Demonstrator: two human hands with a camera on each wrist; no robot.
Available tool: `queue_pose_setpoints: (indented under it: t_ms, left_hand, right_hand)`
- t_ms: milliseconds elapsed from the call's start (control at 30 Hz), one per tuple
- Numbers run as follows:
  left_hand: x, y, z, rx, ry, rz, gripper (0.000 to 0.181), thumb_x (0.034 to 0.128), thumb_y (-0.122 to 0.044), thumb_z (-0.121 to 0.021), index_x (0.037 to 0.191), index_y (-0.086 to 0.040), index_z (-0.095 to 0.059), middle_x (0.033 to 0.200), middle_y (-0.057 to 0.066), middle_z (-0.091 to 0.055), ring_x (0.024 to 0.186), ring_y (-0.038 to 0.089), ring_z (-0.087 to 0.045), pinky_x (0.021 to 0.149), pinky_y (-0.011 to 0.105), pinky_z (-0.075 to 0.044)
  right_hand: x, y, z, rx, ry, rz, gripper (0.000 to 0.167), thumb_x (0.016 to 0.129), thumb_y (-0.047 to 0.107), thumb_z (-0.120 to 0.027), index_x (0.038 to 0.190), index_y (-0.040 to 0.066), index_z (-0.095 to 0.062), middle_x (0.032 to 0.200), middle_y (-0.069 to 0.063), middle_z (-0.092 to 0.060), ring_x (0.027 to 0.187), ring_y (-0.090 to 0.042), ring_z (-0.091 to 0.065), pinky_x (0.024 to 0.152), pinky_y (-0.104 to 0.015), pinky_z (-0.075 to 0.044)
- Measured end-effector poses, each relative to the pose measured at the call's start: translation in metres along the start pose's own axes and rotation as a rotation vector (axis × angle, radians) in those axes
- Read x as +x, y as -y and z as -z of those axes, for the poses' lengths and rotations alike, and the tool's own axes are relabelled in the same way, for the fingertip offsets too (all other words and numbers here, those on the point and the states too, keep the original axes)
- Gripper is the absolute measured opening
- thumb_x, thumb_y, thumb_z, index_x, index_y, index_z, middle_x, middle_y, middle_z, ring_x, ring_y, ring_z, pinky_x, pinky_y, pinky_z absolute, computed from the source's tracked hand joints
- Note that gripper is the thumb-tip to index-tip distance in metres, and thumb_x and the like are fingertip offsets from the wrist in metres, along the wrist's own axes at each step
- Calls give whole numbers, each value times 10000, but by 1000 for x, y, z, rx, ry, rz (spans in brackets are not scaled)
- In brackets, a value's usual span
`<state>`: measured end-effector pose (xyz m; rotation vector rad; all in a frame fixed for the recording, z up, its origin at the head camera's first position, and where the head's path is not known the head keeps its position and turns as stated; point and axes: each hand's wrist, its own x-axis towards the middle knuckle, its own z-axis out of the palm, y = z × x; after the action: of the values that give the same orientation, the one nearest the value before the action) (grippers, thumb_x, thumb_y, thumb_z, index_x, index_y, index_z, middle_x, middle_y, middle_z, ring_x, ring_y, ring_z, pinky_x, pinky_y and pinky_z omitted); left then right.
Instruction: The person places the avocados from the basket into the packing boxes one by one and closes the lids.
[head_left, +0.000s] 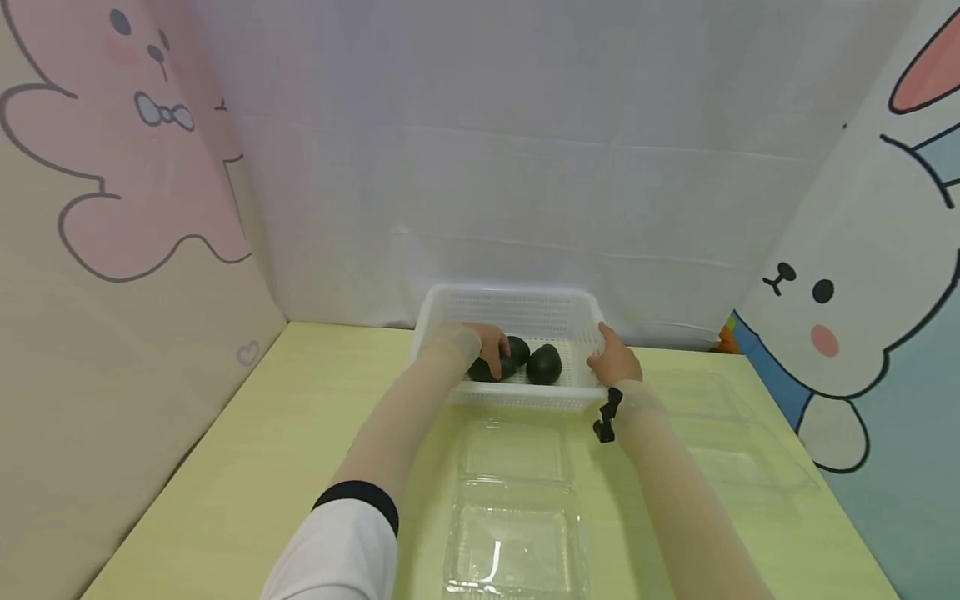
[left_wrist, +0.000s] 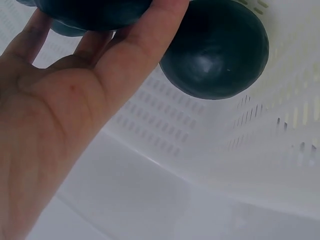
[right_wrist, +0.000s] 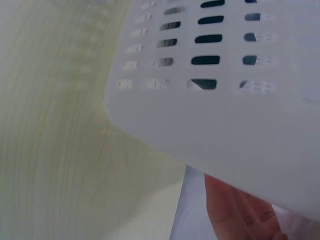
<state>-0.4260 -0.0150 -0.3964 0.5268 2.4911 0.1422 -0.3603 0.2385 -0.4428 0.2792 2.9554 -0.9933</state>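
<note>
A white perforated plastic basket (head_left: 517,395) stands at the back of the table, with dark green avocados inside. My left hand (head_left: 491,343) reaches over its left side and grips one avocado (left_wrist: 95,12), thumb and fingers round it. Beside that hand lies another avocado (left_wrist: 217,50), and a pear-shaped avocado (head_left: 545,365) sits farther right. At the basket's right end my right hand (head_left: 617,358) holds the rim, thumb on the inner side. The right wrist view shows part of that hand (right_wrist: 237,212) beyond the basket's corner; its fingertips are mostly hidden there.
An open clear plastic clamshell box (head_left: 517,533) lies in front of the basket. More clear plastic packaging (head_left: 727,433) is on the right of the pale yellow table (head_left: 300,417). A white sheet (head_left: 510,192) hangs close behind the basket; printed panels flank the table.
</note>
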Motion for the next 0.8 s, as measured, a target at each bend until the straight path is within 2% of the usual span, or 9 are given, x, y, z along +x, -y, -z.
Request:
queue_pose_setpoints:
  t_ms: [133, 267, 400, 533, 633, 800]
  left_hand:
    - [-8, 0, 1, -15, -7, 5, 548, 809, -321, -781, 1322, -323, -587, 1483, -36, -429, 1346, 229, -405, 1011, 440, -416]
    - [-18, -1, 3, -11, -17, -15, 529, 849, -313, -738, 1348, -287, -564, 1502, -21, -402, 1357, 228, -392, 1033, 424, -399]
    - [-20, 1, 5, -34, -30, -19, 528, 850, -309, -738, 1346, -286, -558, 1534, -3, -352, 1366, 242, -379, 1022, 424, -407]
    - [-25, 4, 6, -100, -59, -37, 535, 840, -308, -749, 1339, -299, -557, 1549, 51, -318, 1227, 286, -499, 810, 414, -537]
    - [-33, 4, 7, -138, -70, -59, 547, 845, -315, -741, 1354, -303, -540, 1548, 71, -306, 1125, 278, -531, 659, 391, -569]
    - [-39, 2, 9, -152, -79, -97, 534, 840, -337, -740, 1337, -319, -542, 1531, 49, -330, 1210, 269, -480, 669, 389, -573]
  right_hand:
    - [-1, 1, 0, -14, 1, 1, 716, 941, 133, -526, 1561, 112, -168, 1365, -286, -495, 885, -353, -603, 741, -466, -475]
    - [-2, 1, 1, -18, 2, 1, 702, 953, 131, -514, 1563, 118, -166, 1315, -284, -537, 796, -318, -607, 666, -420, -469]
    - [-2, 2, 1, -25, 5, 7, 701, 953, 131, -513, 1562, 110, -164, 1275, -283, -564, 789, -316, -615, 665, -419, -471]
    - [-1, 2, 2, -33, 7, 13, 709, 949, 131, -521, 1560, 102, -164, 1258, -284, -575, 786, -313, -617, 669, -420, -473]
    - [0, 2, 2, -30, 9, 14, 716, 947, 131, -525, 1562, 107, -160, 1232, -280, -592, 741, -295, -611, 638, -399, -464]
    - [-3, 3, 2, -29, 6, 21, 723, 936, 124, -532, 1559, 99, -167, 1212, -276, -605, 695, -269, -588, 626, -382, -446]
